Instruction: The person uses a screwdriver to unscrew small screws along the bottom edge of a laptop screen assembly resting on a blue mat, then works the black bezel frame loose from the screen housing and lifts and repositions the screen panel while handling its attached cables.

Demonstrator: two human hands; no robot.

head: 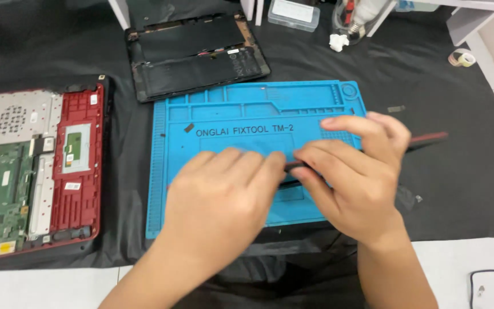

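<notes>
— Any labels in front of me?

— A white rectangular sticker [239,62] sits on the black battery panel [201,68] at the top. Small white labels [72,186] dot my red laptop base [78,166] at left.

— Packages?

— One clear plastic box [294,14] with a white card inside, top centre.

Thin dark rod-like tool [424,139] with reddish tint, held roughly level, slightly tilted, tip end up-right. Long end sticks out past right hand [353,180] to its right; short dark stretch shows between both hands' fingertips. Left hand [221,197] pinches near end. Middle hidden under right fingers. Exact kind unclear.
</notes>
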